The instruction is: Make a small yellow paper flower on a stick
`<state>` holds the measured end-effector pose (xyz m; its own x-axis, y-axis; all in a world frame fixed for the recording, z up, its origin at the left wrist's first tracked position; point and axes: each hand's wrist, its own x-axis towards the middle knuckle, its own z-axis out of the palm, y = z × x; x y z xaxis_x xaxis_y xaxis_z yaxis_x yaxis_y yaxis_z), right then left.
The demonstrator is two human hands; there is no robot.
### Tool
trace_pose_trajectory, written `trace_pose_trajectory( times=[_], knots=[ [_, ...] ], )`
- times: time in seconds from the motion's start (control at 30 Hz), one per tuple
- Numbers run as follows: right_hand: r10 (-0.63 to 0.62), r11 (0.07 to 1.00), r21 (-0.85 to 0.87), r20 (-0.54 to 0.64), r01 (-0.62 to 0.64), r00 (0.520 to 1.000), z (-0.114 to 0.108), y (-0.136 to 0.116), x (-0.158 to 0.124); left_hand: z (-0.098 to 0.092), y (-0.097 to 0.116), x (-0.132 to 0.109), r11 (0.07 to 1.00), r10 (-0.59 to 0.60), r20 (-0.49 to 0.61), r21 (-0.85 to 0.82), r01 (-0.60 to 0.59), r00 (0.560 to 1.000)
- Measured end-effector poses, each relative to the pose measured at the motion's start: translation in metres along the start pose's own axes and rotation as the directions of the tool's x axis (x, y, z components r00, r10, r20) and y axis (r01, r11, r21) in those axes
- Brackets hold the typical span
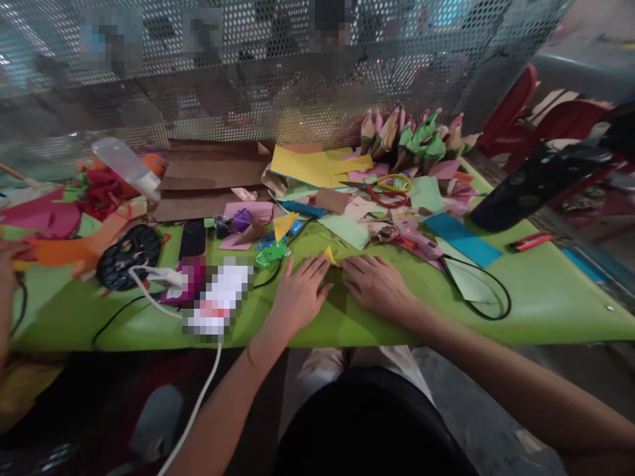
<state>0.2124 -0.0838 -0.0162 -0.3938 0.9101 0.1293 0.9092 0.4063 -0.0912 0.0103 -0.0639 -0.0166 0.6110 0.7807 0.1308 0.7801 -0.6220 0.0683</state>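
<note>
A small folded piece of yellow paper (pixel 329 255) lies on the green tabletop, its point sticking up between my fingertips. My left hand (pixel 303 291) rests palm down with fingers stretched forward, the fingertips at the paper's left side. From the right, my right hand (pixel 380 285) lies flat with fingers extended, its fingertips close to the paper's right edge. How much paper sits under the fingers is hidden. Just beyond my left hand are a crumpled green wrapper (pixel 272 253) and another yellow paper triangle (pixel 285 227).
A pink glue gun (pixel 414 243) with a looped black cord lies to the right. Scissors (pixel 387 190), coloured paper sheets (pixel 317 165) and paper cones (pixel 426 142) fill the back. A phone (pixel 218 301) with a white cable sits left. Another person's hand (pixel 6 281) shows at far left.
</note>
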Motion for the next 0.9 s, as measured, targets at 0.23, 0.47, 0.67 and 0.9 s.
trace_pose_trajectory(
  times=[0.23, 0.47, 0.67, 0.9],
  knots=[
    [0.034, 0.999, 0.021, -0.043, -0.033, 0.998, 0.0, 0.0, -0.001, -0.005, 0.001, 0.012, 1.0, -0.014, 0.031, -0.006, 0.014, 0.999],
    [-0.027, 1.0, 0.012, -0.012, 0.027, 1.0, 0.001, -0.004, 0.004, -0.002, 0.0, 0.022, 1.0, -0.024, 0.047, 0.011, 0.023, 0.999],
    [0.035, 0.999, -0.003, 0.033, -0.035, 0.999, -0.002, -0.003, 0.013, 0.002, -0.001, 0.038, 0.999, -0.034, 0.047, 0.001, 0.034, 0.998],
    [0.067, 0.998, -0.006, 0.055, -0.067, 0.996, -0.003, -0.004, 0.015, -0.009, -0.016, 0.039, 0.994, -0.075, -0.014, -0.083, 0.074, 0.997]
  ],
)
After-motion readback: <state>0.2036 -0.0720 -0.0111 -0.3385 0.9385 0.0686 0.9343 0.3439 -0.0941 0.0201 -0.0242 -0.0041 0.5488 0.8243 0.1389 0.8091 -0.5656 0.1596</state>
